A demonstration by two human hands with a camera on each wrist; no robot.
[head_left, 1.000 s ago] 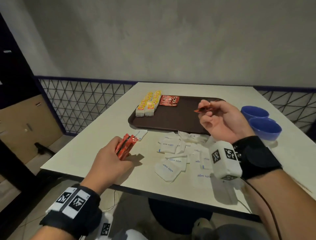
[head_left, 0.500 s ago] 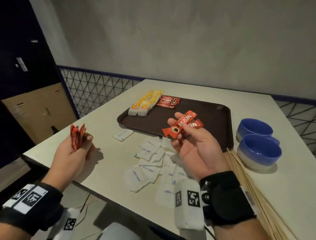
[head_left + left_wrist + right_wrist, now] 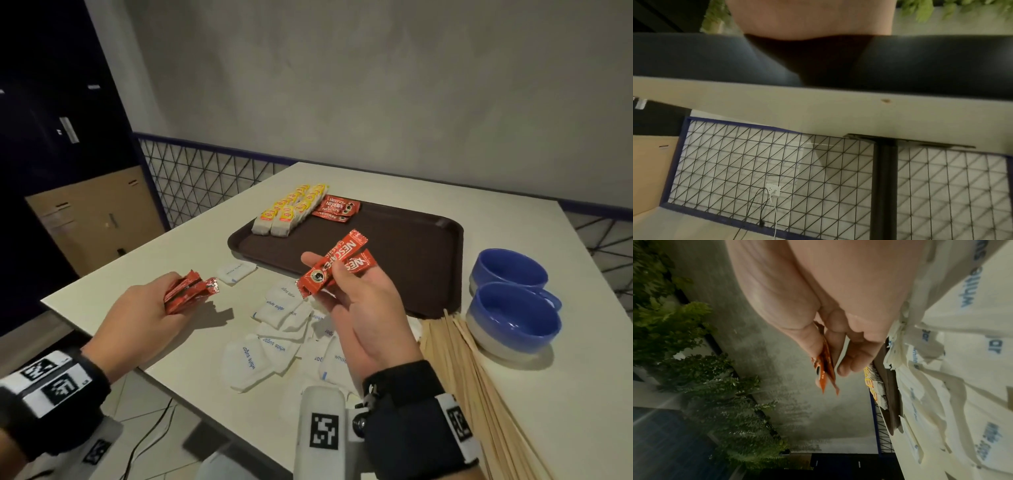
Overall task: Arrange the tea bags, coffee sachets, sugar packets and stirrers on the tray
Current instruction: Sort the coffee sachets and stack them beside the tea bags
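My right hand is turned palm up in front of the brown tray and pinches two red coffee sachets, seen edge-on in the right wrist view as red coffee sachets. My left hand grips a bunch of red coffee sachets over the table's left part. On the tray's far left lie two rows of yellow-tagged tea bags and a few more sachets. White sugar packets are scattered on the table between my hands. Wooden stirrers lie at the right.
Two blue bowls stand to the right of the tray. One sugar packet lies apart near the tray's front left corner. A wire-mesh fence runs behind the table, and the table's edge is near my left wrist.
My right hand has come back from over the tray and turned palm up with two sachets showing. My left hand, still holding its bunch, has shifted slightly toward the centre.
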